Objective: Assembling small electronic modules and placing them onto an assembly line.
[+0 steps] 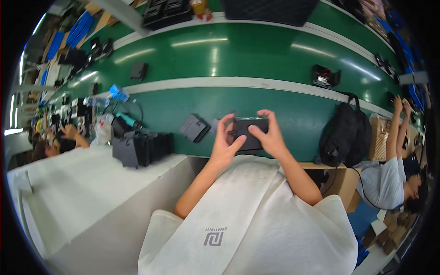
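Between my two hands, over the near edge of the green bench, is a flat black rectangular box-like part (pixel 256 124). My left hand (pixel 223 143) grips its left end, with the thumb pressed on its face and the fingers curled behind. On its right end my right hand (pixel 271 136) is closed, the thumb lying on the front and the index finger at the top edge. A clear shiny strip shows along the upper edge of the part. Just left of my hands a dark grey square case (pixel 195 128) lies on the bench.
Dark plastic trays (pixel 142 147) stand at left, beside a teal-handled tool (pixel 129 120). A black backpack (pixel 347 130) sits at right. Beyond a white rail, a conveyor (pixel 206 57) carries a grey case (pixel 139 71) and an opened black box (pixel 326 76). Other people work on both sides.
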### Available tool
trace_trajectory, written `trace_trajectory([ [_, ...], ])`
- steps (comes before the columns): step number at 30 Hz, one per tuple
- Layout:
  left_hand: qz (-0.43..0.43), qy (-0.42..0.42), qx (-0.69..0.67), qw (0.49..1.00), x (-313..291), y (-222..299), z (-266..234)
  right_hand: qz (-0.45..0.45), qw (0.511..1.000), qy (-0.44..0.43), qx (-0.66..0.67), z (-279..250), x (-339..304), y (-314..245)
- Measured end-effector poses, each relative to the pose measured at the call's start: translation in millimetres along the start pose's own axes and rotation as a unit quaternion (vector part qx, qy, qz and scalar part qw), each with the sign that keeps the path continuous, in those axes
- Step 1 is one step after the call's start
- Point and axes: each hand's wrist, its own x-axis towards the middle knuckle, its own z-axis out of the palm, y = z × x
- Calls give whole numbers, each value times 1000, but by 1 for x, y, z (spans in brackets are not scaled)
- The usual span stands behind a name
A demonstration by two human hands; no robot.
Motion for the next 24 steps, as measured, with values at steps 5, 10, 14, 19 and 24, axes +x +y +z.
trace_trajectory([
  [5, -9, 22, 25, 999, 31, -27, -16, -52, 997, 53, -28, -52, 45, 17],
  [10, -58, 46, 51, 996, 94, -26, -22, -121, 742, 496, -434, -252, 158, 79],
  [14, -79, 39, 38, 995, 145, -20, -31, -145, 764, 456, -434, -269, 186, 81],
  [19, -65, 71, 0, 995, 218, -26, -48, -168, 795, 393, -430, -269, 210, 88],
  [24, -65, 95, 86, 990, 280, -27, -62, -126, 742, 383, -536, -187, 208, 73],
])
